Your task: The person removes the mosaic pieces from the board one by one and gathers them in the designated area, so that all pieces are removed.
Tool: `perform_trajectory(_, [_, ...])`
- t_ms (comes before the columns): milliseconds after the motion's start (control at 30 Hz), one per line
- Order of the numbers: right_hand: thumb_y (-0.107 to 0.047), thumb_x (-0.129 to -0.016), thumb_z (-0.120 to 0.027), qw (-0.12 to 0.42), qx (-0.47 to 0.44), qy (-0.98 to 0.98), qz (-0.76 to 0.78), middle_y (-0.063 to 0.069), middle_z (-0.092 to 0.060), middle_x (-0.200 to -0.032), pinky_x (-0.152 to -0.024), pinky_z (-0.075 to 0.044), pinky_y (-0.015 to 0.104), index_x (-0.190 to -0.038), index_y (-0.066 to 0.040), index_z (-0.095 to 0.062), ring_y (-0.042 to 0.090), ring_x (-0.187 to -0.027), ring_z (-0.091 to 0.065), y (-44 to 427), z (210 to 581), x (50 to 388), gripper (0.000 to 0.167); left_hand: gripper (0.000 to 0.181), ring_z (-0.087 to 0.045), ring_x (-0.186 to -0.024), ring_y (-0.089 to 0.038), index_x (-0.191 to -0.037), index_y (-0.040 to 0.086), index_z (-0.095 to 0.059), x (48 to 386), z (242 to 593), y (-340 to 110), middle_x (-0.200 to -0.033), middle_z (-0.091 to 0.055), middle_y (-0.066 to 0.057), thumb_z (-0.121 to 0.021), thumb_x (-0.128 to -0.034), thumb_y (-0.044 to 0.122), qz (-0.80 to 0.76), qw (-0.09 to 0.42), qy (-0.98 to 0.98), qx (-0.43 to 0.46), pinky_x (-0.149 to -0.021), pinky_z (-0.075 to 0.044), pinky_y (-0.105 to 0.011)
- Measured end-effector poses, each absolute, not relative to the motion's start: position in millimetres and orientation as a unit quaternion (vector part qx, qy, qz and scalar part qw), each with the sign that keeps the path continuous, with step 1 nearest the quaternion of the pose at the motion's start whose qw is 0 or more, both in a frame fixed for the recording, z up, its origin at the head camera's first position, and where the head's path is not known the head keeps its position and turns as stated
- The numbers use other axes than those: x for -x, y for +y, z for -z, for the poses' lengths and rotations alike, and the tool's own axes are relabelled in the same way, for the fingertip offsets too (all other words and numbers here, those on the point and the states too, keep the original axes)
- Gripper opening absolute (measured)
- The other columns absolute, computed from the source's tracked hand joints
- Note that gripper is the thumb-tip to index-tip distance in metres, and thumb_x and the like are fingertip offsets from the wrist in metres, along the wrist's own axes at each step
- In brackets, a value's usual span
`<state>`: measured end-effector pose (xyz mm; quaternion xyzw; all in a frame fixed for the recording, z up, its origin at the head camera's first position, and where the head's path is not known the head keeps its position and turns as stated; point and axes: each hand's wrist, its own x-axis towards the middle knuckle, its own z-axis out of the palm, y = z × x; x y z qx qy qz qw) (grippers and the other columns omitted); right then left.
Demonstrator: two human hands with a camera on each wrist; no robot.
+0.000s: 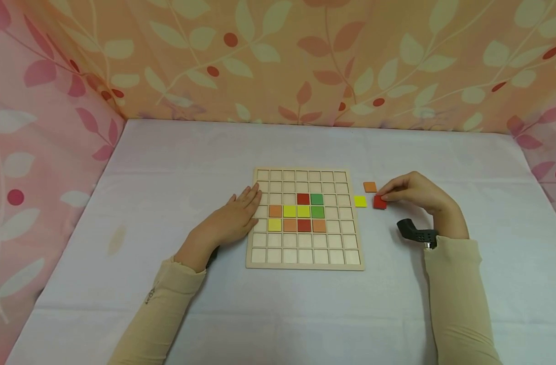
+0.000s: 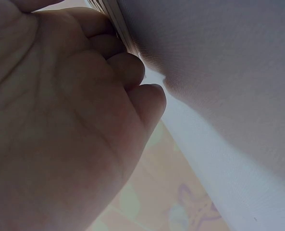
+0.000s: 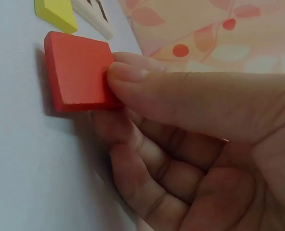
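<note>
A wooden grid board [image 1: 282, 266] lies on the white table, with red, green, yellow and orange square tiles set in its middle cells. My left hand [image 1: 232, 215] rests on the board's left edge, fingers straight. In the left wrist view, the palm of the left hand [image 2: 70, 110] shows beside the board's side [image 2: 120, 24]. To the right of the board, my right hand [image 1: 423, 195] pinches a red tile [image 1: 380, 203] between thumb and fingers. The right wrist view shows this red tile [image 3: 80, 72] tilted near the tablecloth, gripped by the right hand [image 3: 180, 125].
A loose yellow tile [image 1: 360, 202] lies at the board's right edge. Behind it is a loose orange tile [image 1: 370, 187]. A black wrist camera mount [image 1: 414, 232] juts out from the right wrist. Floral cloth walls [image 1: 278, 61] stand along the table's back and sides.
</note>
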<state>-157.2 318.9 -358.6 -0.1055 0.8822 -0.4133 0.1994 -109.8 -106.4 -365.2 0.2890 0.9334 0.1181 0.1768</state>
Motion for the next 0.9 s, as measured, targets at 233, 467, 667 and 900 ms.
perform_trajectory(233, [-0.001,-0.085,-0.067,0.195,0.114,0.882,0.413,0.01,-0.071,-0.093,-0.071,-0.05,0.02,-0.098,0.007,-0.071,0.006,-0.081,-0.06,318.5,358.6,156.7,0.016,0.063,-0.001,-0.143,-0.029,-0.148,-0.005,-0.011,110.1,365.7,-106.9,-0.156,0.002,-0.016,-0.043,-0.1006,0.021,-0.119,0.179,0.933,-0.288,-0.113,-0.011,-0.049])
perform_trajectory(467, [-0.003,-0.086,-0.067,0.194,0.104,0.888,0.403,0.01,-0.071,-0.094,-0.07,-0.049,0.021,-0.098,0.005,-0.071,0.006,-0.08,-0.059,316.9,357.9,156.3,0.016,0.063,-0.001,-0.143,-0.029,-0.148,-0.005,-0.011,110.1,365.4,-107.1,-0.156,0.002,-0.016,-0.043,-0.1005,0.02,-0.121,0.182,0.933,-0.287,-0.113,-0.011,-0.049])
perform_trajectory(667, [-0.005,-0.086,-0.067,0.196,0.098,0.895,0.389,0.01,-0.07,-0.096,-0.07,-0.048,0.02,-0.1,0.004,-0.071,0.006,-0.08,-0.058,317.3,359.5,157.4,0.017,0.063,-0.001,-0.143,-0.029,-0.148,-0.004,-0.01,109.9,364.8,-106.9,-0.156,0.003,-0.016,-0.043,-0.1007,0.021,-0.122,0.185,0.932,-0.287,-0.113,-0.011,-0.049])
perform_trajectory(900, [-0.006,-0.086,-0.067,0.197,0.095,0.898,0.382,0.011,-0.07,-0.097,-0.071,-0.048,0.02,-0.101,0.003,-0.071,0.007,-0.082,-0.057,316.9,358.7,156.9,0.017,0.062,-0.001,-0.143,-0.03,-0.148,-0.005,-0.011,109.8,365.0,-107.1,-0.156,0.002,-0.017,-0.043,-0.1008,0.02,-0.12,0.181,0.932,-0.292,-0.113,-0.012,-0.049])
